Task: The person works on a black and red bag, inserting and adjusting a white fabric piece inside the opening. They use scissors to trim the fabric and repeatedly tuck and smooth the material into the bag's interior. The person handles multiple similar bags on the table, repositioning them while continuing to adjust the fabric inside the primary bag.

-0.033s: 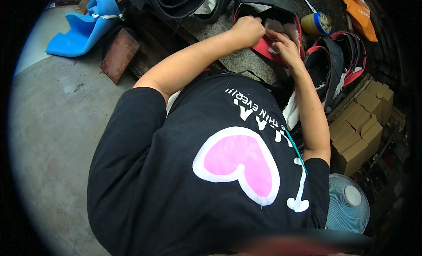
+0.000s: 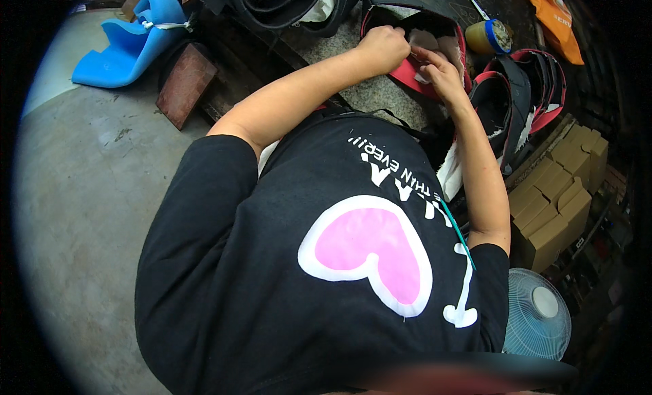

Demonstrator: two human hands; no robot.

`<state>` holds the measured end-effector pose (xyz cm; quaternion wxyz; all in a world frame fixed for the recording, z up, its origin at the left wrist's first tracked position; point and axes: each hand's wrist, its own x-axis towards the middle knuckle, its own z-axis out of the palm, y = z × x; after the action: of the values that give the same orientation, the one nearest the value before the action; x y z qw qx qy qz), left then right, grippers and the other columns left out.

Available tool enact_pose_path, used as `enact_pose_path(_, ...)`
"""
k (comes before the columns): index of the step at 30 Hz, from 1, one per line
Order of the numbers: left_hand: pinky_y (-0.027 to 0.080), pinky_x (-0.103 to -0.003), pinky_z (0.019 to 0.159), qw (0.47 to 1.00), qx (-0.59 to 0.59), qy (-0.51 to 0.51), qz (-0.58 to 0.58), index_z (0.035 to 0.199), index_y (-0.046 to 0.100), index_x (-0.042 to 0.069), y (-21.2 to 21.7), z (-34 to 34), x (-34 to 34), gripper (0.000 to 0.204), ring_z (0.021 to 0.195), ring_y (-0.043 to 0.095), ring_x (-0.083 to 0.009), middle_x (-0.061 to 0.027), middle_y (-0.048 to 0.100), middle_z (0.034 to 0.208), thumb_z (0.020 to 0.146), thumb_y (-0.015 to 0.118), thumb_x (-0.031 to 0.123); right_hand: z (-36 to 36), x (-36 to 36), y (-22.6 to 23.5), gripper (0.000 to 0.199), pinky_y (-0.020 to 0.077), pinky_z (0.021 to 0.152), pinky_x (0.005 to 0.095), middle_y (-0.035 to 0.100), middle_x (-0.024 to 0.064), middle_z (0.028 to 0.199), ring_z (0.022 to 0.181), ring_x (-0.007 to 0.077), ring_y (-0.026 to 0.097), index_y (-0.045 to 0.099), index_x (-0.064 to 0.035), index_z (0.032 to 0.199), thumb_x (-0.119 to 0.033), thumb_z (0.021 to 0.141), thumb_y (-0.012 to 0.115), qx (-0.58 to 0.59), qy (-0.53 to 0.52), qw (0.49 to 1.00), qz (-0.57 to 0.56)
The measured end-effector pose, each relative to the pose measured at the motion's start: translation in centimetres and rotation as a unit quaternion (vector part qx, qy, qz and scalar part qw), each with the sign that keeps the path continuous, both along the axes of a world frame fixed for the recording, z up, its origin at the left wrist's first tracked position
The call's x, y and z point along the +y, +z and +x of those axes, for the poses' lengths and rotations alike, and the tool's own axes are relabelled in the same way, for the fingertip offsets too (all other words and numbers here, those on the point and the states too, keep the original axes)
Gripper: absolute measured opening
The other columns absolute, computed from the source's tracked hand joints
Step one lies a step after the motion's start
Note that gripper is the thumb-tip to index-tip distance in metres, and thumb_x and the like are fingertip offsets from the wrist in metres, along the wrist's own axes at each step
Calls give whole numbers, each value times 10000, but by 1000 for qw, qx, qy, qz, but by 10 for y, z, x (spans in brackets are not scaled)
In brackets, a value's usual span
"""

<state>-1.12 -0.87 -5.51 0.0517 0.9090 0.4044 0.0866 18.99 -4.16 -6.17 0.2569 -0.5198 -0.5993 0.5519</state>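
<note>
Both close together at the red-and-black piece [image 2: 410,76], my left hand [image 2: 385,50] farther out than my right hand [image 2: 438,70]; can't tell grip tbh.

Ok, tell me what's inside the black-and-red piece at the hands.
Crumpled whitish material shows inside the black-and-red piece. The left hand and right hand block part of the view; whatever lies behind them or under the material cannot be seen.

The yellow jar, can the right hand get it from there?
Probably yes: the right hand looks close to the yellow jar, with just the edge of the red-and-black piece between them, though it seems busy at that piece.
</note>
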Motion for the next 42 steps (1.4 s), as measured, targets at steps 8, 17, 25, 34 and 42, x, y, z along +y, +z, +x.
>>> enact_pose_path(8, 546, -472, 735, 988, -67, 112, -80, 865, 724, 82, -4, -6, 5, 277, 810, 678, -354, -151, 682, 871, 734, 663, 318, 1, -2, 6, 473, 440, 974, 253, 622, 73, 1272, 1134, 142, 577, 584, -35, 1311, -34, 848, 488, 54, -31, 995, -76)
enact_pose_path(17, 529, -468, 792, 971, -69, 173, -148, 931, 723, 104, -10, 0, 14, 320, 924, 670, -323, -163, 699, 928, 796, 650, 385, -2, -2, 14, 495, 463, 894, 234, 641, 48, 1240, 1026, 102, 599, 578, -39, 1317, -40, 830, 493, -41, -40, 998, -40)
enact_pose_path(25, 517, -454, 827, 959, -75, 98, -254, 974, 729, 119, -9, -16, 27, 265, 933, 663, -342, -160, 700, 956, 825, 645, 322, -12, -8, -3, 503, 431, 930, 338, 628, 150, 1072, 1014, 256, 572, 564, -154, 1359, -168, 857, 550, -173, 43, 977, 114)
enact_pose_path(34, 509, -469, 860, 971, -49, 115, -202, 989, 730, 107, -13, -8, 28, 266, 959, 654, -362, -177, 693, 1001, 833, 597, 276, -28, -12, 9, 399, 501, 867, 452, 589, 188, 1056, 983, 380, 616, 636, -268, 1257, -316, 868, 565, -302, 35, 935, 183)
enact_pose_path(42, 492, -465, 914, 955, -78, 140, -248, 1043, 709, 76, -17, -10, 26, 321, 1027, 640, -371, -210, 671, 1081, 854, 575, 298, -24, -10, 8, 390, 480, 905, 433, 599, 158, 1091, 1042, 356, 608, 626, -246, 1267, -353, 901, 547, -285, 47, 948, 133)
